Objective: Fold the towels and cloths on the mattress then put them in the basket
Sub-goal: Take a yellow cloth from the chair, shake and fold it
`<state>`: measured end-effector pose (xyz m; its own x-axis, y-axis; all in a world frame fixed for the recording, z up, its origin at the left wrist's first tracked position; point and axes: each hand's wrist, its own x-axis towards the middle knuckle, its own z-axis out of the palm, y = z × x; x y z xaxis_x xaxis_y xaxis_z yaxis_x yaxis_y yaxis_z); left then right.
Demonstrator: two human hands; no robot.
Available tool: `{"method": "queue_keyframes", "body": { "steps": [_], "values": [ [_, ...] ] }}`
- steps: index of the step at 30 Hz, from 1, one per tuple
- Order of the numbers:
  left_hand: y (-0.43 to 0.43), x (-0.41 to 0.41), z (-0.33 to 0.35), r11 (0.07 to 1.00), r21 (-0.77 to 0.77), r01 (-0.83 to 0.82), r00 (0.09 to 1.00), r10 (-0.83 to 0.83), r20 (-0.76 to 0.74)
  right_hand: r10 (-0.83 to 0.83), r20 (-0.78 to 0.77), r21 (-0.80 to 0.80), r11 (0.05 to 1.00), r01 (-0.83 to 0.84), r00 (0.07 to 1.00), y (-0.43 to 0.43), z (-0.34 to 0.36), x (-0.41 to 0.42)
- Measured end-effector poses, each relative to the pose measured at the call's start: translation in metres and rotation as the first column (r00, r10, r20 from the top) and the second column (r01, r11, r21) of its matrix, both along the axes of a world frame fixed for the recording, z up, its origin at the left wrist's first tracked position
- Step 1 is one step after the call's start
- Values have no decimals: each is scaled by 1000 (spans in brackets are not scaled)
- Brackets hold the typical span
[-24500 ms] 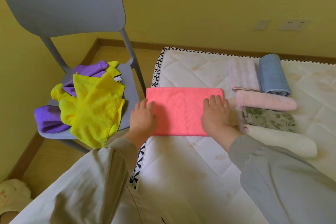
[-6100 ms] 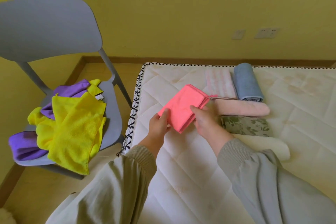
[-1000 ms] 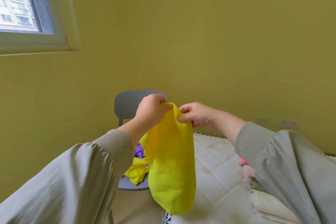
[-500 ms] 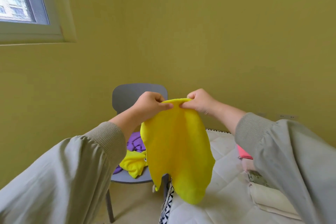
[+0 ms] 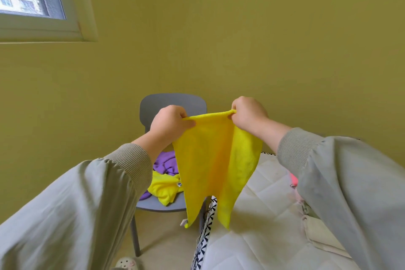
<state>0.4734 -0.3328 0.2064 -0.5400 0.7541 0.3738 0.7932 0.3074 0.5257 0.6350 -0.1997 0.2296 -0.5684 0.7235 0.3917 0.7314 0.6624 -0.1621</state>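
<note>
Yellow cloth hangs in the air over the mattress edge. Your left hand and right hand each pinch its top hem with curled fingers. The lower corners hang uneven and a crease runs down the middle, so the step appears to be opening it out for folding. Work both pinches outward to the corners, draw the hem taut, then lay it flat on the mattress, short of the cream towel. Unfolded cloths lie on the grey chair.
</note>
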Motion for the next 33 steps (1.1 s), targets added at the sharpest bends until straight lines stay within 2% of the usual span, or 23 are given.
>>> {"method": "queue_keyframes", "body": {
  "steps": [5,7,9,12,15,17,19,21,22,23,25,27,29,33],
  "values": [
    [-7,-21,-4,975,-132,-179,971,154,-181,-145,83,3,989,145,986,4,-3,10],
    [-10,-32,-6,945,-239,-225,967,185,-178,-198,50,-4,980,199,979,10,-5,13],
    [-13,-42,-7,937,-263,-231,970,201,-133,-215,-39,-68,975,212,976,22,-8,16],
    [-14,-48,-4,967,-155,-202,971,219,101,-224,-250,-284,947,150,942,35,-10,19],
    [-14,-42,-4,981,-80,-179,910,196,367,-271,-579,-530,842,-103,769,33,-10,23],
    [-13,-33,-2,988,-47,-145,838,148,526,-326,-677,-578,790,-203,660,34,-12,26],
    [-11,-22,4,994,43,-97,696,37,717,-318,-702,-564,794,-226,637,34,-10,31],
    [-11,-10,13,990,140,-23,491,-111,864,-295,-657,-544,822,-167,694,35,-7,37],
    [-10,-4,17,987,160,19,424,-153,893,-289,-617,-536,835,-122,732,37,-5,41],
    [-9,2,20,988,149,49,394,-156,906,-298,-559,-545,836,-72,774,37,-4,47],
    [-7,11,22,995,60,77,392,-86,916,-322,-448,-572,820,9,834,42,-2,58],
    [-4,17,21,993,-49,106,431,-2,902,-353,-361,-595,800,78,863,48,1,66],
    [4,20,13,991,-116,70,471,69,879,-382,-291,-604,785,141,877,54,-3,73],
    [28,7,-18,996,-75,-54,535,92,840,-397,-209,-605,771,201,894,77,-26,81]
  ]
}}
